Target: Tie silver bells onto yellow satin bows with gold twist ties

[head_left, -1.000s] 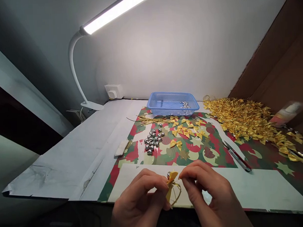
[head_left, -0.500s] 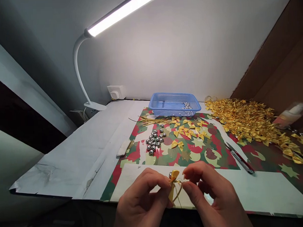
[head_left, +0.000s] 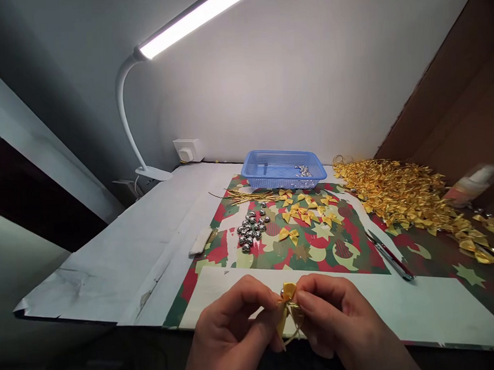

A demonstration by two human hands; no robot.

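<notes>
Between my two hands, over the table's front edge, is a gold ribbon bow with a small silver bell at its knot and thin gold cord hanging from it. My left hand pinches the bow's left side between thumb and forefinger. My right hand is closed on the gold cord at the right of the knot, thumb against forefinger. Fingertips partly cover the bell and knot. Just beyond the hands, a single gold bow and a cluster of silver bells lie on the patterned paper.
A blue basket with some silver bells stands by the wall. Gold cords lie before it. To the right are a big heap of gold bows, tweezers or scissors-like tool and a bottle. A lamp rises at left.
My right hand has moved left and closed on the cord beside the bow's knot; before, its fingers were apart from the knot. My left hand keeps its pinch.
</notes>
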